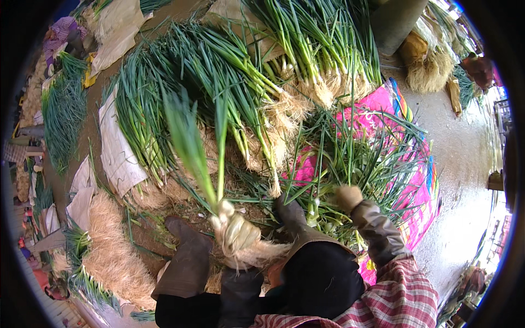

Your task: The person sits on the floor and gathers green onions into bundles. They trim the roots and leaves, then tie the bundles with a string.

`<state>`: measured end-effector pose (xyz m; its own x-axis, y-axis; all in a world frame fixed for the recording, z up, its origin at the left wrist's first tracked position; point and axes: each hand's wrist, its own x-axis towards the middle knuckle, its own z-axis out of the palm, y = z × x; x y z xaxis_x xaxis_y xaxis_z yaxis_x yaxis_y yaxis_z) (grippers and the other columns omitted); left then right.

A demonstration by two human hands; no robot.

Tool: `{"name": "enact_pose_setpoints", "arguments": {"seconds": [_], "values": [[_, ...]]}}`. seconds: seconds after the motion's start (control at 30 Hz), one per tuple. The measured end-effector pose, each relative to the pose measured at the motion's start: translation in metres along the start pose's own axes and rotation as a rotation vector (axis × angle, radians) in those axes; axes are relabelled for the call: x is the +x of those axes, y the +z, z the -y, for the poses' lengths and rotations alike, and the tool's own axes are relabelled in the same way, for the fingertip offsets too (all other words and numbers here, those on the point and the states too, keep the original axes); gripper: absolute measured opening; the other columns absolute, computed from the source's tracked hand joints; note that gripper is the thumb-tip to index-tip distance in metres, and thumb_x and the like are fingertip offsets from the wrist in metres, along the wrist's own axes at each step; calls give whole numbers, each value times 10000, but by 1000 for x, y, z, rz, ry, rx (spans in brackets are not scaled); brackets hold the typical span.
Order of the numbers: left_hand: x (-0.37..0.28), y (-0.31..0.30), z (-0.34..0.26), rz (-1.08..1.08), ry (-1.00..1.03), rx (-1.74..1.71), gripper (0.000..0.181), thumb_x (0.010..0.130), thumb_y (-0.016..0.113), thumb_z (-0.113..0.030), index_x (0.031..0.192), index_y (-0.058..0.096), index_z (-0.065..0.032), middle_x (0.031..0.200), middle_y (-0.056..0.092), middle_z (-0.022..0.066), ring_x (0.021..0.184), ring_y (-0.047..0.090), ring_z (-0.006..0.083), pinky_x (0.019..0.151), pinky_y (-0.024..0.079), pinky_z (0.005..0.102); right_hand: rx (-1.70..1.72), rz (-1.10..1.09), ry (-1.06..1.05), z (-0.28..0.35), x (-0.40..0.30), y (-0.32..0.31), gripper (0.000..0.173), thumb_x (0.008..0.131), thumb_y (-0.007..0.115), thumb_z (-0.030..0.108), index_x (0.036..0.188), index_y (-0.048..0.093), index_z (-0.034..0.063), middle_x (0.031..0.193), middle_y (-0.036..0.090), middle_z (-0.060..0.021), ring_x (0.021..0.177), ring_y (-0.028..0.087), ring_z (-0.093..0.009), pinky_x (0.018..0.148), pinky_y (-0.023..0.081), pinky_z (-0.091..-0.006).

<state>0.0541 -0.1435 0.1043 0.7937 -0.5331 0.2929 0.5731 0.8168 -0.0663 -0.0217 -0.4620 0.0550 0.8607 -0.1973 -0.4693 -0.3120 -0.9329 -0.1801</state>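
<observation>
My left hand [240,233], in a pale glove, grips a few green onions [196,164] by their white lower stems. Their leaves point away from me and are blurred, while the stringy roots trail to the right below the fist. My right hand [348,197], also gloved and blurred, is over loose, stripped onion leaves [363,164]. Whether its fingers hold anything is unclear. Those leaves lie on a bright pink printed sheet [416,213]. Beyond both hands, long rows of green onions [213,69] lie with roots toward me.
My boots [186,250] stand on the littered ground. A root-covered onion bundle [117,250] sits at left beside pale sacking [123,151]. Another bundle [430,71] is at upper right, near wet floor [455,139]. A person in a purple checked top [61,35] is at far left.
</observation>
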Motion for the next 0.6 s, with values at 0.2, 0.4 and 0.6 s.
{"name": "enact_pose_setpoints", "arguments": {"seconds": [0.2,0.4,0.6], "values": [[3,12,9,-939,-310,897,283,981,555,-245,1193,607,-64,890,626,64,590,542,80,435,472,209,487,-102,-92,100,89,9,437,893,603,515,1032,735,122,811,711,-152,742,695,-318,700,546,-429],[-1,-21,51,-1186,-8,1018,294,909,651,-51,1190,595,15,913,620,36,694,572,101,586,491,238,873,31,-110,159,94,13,384,897,675,405,1025,725,47,718,694,-158,624,678,-250,614,539,-375],[-16,-38,58,-1217,-67,872,210,919,640,-11,1122,602,25,933,640,62,766,612,111,657,517,230,496,-453,-620,142,28,-7,372,908,642,332,652,551,77,540,510,-114,475,541,-301,495,451,-416]]}}
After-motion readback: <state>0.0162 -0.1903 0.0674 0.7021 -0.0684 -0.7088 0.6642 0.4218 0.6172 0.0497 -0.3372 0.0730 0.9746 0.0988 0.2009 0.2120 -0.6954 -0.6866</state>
